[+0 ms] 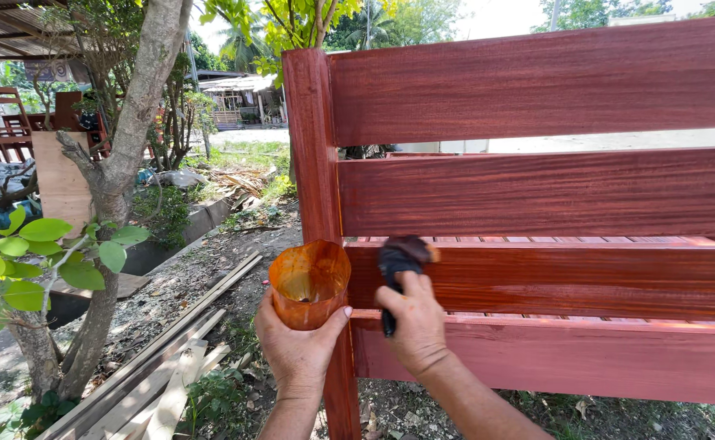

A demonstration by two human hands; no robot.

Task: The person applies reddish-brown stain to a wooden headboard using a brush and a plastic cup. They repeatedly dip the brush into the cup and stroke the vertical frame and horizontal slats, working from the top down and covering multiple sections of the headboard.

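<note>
The setting is an outdoor yard in bright sun: bare earth and leaf litter underfoot, a tree trunk (121, 163) at left with loose wooden planks (162, 358) lying at its foot, and sheds and stacked furniture well behind.

Directly ahead I see a slatted wooden bed frame (537, 195) standing on edge, stained red-brown and glossy. Its corner post (317, 163) runs down between my two hands.

The left hand (296, 346) has its grip closed around the base of an orange-stained plastic cup (309, 281), held upright just left of the post. A little liquid shows at the bottom of the cup.

The right hand (416, 326) has its grip closed on the black handle of a paintbrush (398, 265), whose bristles rest against the upper edge of the third slat (553, 281), near the post.

My judgement: coating is the step in hand, with the brush working at the left end of that slat. The lowest rail (553, 358) looks paler and flatter, so it may need more cover. The next move calls for long strokes along the grain to the right, with a reload from the cup.

Clearances: open room runs rightward along the slats. The gaps between slats and the post edge are the tight spots, where drips could gather. The cup sits close to the post and must stay level.
</note>
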